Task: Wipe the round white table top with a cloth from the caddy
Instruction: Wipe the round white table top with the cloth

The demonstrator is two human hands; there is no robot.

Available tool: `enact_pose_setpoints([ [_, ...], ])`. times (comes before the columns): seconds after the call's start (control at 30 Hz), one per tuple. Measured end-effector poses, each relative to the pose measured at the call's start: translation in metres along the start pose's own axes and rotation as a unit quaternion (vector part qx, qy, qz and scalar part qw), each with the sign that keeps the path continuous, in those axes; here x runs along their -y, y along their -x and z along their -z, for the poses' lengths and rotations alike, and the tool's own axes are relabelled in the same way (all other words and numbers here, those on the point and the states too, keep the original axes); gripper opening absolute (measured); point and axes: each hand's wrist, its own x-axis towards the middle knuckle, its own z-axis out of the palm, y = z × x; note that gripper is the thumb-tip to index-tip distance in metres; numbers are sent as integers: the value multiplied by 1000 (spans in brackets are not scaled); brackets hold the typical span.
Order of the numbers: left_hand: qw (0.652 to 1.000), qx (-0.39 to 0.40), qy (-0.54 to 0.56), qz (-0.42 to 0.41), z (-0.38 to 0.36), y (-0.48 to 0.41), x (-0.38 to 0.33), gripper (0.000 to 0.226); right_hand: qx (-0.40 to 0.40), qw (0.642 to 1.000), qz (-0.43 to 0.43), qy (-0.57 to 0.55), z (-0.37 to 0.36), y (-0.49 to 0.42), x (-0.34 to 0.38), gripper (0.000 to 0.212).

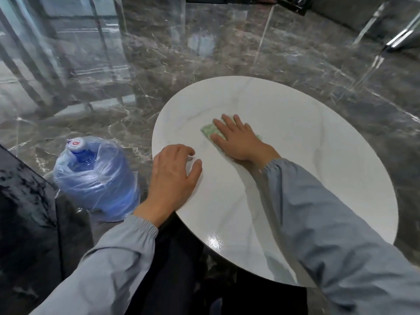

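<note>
While the right hand (236,138) presses flat, fingers straight, on a pale green folded cloth (210,130), most of that cloth is hidden beneath the palm. It lies left of centre on the round white marble-veined table top (318,160). The left hand (173,176) rests on the left rim with fingers loosely bent, holding nothing. A blue plastic-wrapped water jug (97,178) stands on the floor beside the table.

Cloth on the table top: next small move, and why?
Probably sweep the cloth rightward across the table top: the right hand presses it flat left of centre, the left hand rests at the near-left rim, and most surface lies right.
</note>
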Motion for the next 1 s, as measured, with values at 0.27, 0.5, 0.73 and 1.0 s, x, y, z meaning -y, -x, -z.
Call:
enact_pose_setpoints([
  [0.27,999,13,-29,-7,4,2,-1,30,-6,996,88,-1,-31,140,18,64],
  [0.5,996,23,-76,-30,1,2,-2,30,13,998,58,18,-65,312,1,64],
  [0.73,993,32,-101,-43,-1,2,-3,33,-9,999,-23,-28,-54,260,-11,61],
  [1.0,992,53,-107,-37,1,0,-3,36,-23,989,-135,-59,-12,72,-65,65],
])
